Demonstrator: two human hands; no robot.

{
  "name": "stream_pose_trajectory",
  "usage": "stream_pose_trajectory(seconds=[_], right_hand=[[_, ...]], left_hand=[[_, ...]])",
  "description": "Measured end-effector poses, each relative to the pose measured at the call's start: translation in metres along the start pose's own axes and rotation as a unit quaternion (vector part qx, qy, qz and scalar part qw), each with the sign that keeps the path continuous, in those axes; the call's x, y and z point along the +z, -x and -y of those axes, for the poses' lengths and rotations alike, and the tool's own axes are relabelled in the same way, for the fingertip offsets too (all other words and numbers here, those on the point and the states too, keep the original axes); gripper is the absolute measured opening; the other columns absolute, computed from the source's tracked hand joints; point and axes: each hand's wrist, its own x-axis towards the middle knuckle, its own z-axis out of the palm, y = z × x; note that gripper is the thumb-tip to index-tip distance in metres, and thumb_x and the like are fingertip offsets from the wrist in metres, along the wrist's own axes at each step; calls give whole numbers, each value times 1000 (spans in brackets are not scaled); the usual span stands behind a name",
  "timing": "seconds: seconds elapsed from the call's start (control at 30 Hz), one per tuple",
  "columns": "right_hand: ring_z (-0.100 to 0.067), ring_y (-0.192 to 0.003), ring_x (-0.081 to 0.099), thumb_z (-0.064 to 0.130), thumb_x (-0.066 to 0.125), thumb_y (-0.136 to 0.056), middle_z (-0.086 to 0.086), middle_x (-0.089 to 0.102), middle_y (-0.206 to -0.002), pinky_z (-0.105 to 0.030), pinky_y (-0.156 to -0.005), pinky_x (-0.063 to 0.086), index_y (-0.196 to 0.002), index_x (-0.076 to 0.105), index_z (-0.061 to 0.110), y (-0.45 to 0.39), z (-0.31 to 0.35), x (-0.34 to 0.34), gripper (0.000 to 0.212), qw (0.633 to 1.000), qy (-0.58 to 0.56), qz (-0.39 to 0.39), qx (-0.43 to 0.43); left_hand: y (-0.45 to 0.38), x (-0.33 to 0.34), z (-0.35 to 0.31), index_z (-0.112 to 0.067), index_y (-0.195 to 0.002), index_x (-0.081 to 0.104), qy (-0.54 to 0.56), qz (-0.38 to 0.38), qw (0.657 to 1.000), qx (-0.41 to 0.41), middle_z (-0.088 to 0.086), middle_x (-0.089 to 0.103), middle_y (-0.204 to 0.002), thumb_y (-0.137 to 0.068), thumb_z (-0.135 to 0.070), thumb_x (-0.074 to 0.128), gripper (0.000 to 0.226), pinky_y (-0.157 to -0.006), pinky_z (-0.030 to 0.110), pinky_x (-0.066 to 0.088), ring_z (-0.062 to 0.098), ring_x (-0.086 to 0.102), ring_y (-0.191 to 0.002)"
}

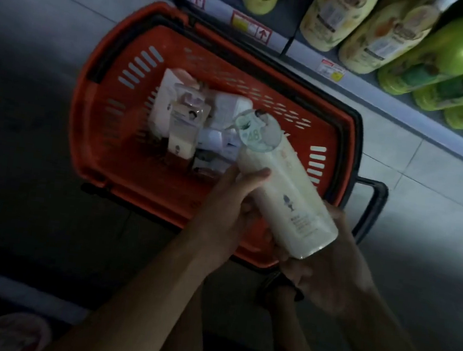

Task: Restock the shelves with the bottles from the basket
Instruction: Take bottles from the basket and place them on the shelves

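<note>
Above the red basket (101,121) on the floor, both hands hold one cream bottle (285,192), tilted. Left hand (230,203) wraps its middle, thumb on top; right hand (327,259) cups its base. More packages (179,112) lie inside. Green and yellow bottles (382,34) line the shelf (304,45) beyond.

floor (38,40): grey tiles, dim | price tags (251,27): red-yellow, on shelf edge | wristband (278,287): dark
</note>
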Motion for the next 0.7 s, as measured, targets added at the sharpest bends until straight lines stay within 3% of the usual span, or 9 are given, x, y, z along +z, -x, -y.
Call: stream_pose_trajectory(seconds=[0.17, 0.23, 0.3, 0.47, 0.53, 0.6, 0.7], right_hand=[[-29, -95, 72, 52, 43, -103, -17, 72, -119, -39, -75, 59, -139, 65, 8, 10, -14, -6, 60, 999, -31, -15, -41], [-26, -97, 76, 39, 42, -109, -16, 75, -118, -38, -74, 60, -136, 67, 6, 12, -12, -11, 49, 993, 57, -64, -76], [-19, -89, 78, 25, 43, -112, -11, 79, -108, -29, -66, 60, -133, 66, 3, 12, -6, -13, 38, 964, 190, -118, -140], [-11, -98, 78, 46, 75, -91, 6, 80, -111, -34, -82, 60, -125, 68, 24, 15, 4, 4, 41, 888, 381, -163, -202], [-11, -97, 78, 46, 80, -87, 6, 80, -109, -36, -83, 61, -124, 68, 24, 19, 9, 10, 44, 884, 386, -159, -211], [-18, -96, 79, 39, 77, -92, 0, 81, -106, -40, -86, 64, -119, 72, 23, 29, 15, 16, 32, 899, 347, -134, -233], [-22, -100, 79, 41, 74, -95, -1, 81, -109, -45, -91, 64, -120, 72, 26, 56, 21, 26, 29, 907, 293, -137, -271]], left_hand=[[1, 27, 7, -29, -130, 68, -49, -21, 999, 8, 1, 77, -116, -95, -26, 66, 35, -80, 37, 59, 22, 74, -105], [3, 30, 5, -24, -133, 66, -56, -22, 998, 11, 3, 77, -115, -96, -23, 64, 38, -74, 31, 57, 20, 73, -102], [2, 31, 3, -21, -136, 66, -73, -14, 997, 14, 7, 75, -125, -94, -19, 64, 42, -84, 36, 57, 25, 71, -112], [4, 43, -2, -23, -139, 64, -107, 26, 994, 12, 10, 71, -134, -87, -23, 64, 52, -98, 45, 56, 28, 68, -123], [8, 52, -2, -22, -141, 63, -110, 35, 993, 11, 12, 70, -135, -96, -24, 57, 45, -106, 49, 53, 32, 66, -127], [16, 64, -8, -19, -142, 62, -96, 40, 995, -2, 15, 70, -134, -100, -24, 49, 44, -107, 51, 52, 33, 66, -126], [33, 89, -18, -13, -139, 63, -80, 38, 996, -6, 18, 72, -128, -101, -21, 45, 43, -99, 45, 56, 31, 70, -120]])
